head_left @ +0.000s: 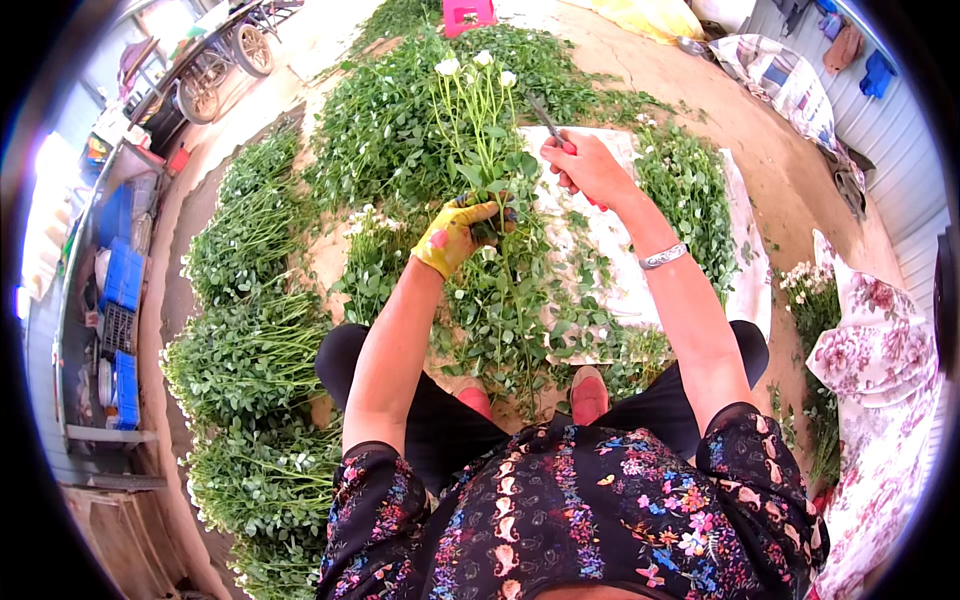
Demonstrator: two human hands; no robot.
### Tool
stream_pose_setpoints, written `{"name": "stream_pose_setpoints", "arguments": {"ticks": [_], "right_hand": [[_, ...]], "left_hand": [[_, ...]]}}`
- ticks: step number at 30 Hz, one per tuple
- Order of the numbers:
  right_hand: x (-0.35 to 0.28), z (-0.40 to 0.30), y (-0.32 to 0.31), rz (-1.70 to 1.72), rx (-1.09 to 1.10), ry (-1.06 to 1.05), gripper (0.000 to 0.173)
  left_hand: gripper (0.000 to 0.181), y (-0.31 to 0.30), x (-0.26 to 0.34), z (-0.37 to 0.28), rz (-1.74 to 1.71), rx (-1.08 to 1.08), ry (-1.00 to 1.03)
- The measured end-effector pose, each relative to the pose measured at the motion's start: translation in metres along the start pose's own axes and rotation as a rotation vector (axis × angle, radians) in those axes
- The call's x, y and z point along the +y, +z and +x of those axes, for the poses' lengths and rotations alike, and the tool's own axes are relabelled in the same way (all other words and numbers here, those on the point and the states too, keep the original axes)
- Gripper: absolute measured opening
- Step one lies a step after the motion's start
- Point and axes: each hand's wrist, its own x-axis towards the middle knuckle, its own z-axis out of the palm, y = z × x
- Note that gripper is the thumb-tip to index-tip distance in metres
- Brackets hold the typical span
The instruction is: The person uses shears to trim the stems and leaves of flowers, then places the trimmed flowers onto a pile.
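Note:
My left hand (465, 229), in a yellow glove with dark fingertips, grips a leafy flower stem (487, 176) topped with several small white blooms (448, 67). Its lower part hangs down between my knees. To the right and slightly higher, my bare right hand (589, 169) is closed around red-handled scissors or shears (559, 135), their blades pointing up and left. The blades lie beside the flower stalks, apart from them. Below my right hand a white cloth (630, 292) is spread on the floor, strewn with cut leaves and stems.
Bundles of green flower stems (247, 337) line the left floor, and a large heap (382, 127) lies ahead. More stems (690, 195) rest on the cloth's right side. A pink plastic stool (469, 16) stands beyond the heap. Blue crates (124, 274) are at far left; floral fabric (874, 352) hangs at right.

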Motion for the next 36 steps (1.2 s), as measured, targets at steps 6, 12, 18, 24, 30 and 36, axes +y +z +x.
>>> {"name": "stream_pose_setpoints", "arguments": {"ticks": [6, 12, 18, 24, 30, 36], "right_hand": [[-0.019, 0.004, 0.005, -0.043, -0.121, -0.005, 0.025], [-0.013, 0.010, 0.007, -0.170, -0.046, -0.055, 0.026], [-0.024, 0.002, 0.002, -0.616, 0.169, -0.337, 0.025], [-0.033, 0.009, -0.003, -0.958, 0.239, -0.395, 0.021], [-0.034, 0.018, -0.011, -0.950, 0.178, -0.407, 0.024], [-0.035, 0.004, -0.011, -0.801, 0.103, -0.306, 0.022]], "left_hand": [[0.033, 0.002, 0.001, 0.000, 0.030, 0.003, 0.004], [0.030, 0.001, 0.000, 0.001, 0.034, 0.024, 0.005], [0.024, 0.002, 0.000, 0.000, 0.072, 0.048, 0.025], [0.023, 0.007, 0.002, 0.000, 0.106, 0.098, 0.024], [0.023, 0.008, 0.000, -0.001, 0.087, 0.102, 0.040], [0.025, 0.000, 0.000, 0.001, 0.061, 0.093, 0.040]]}}
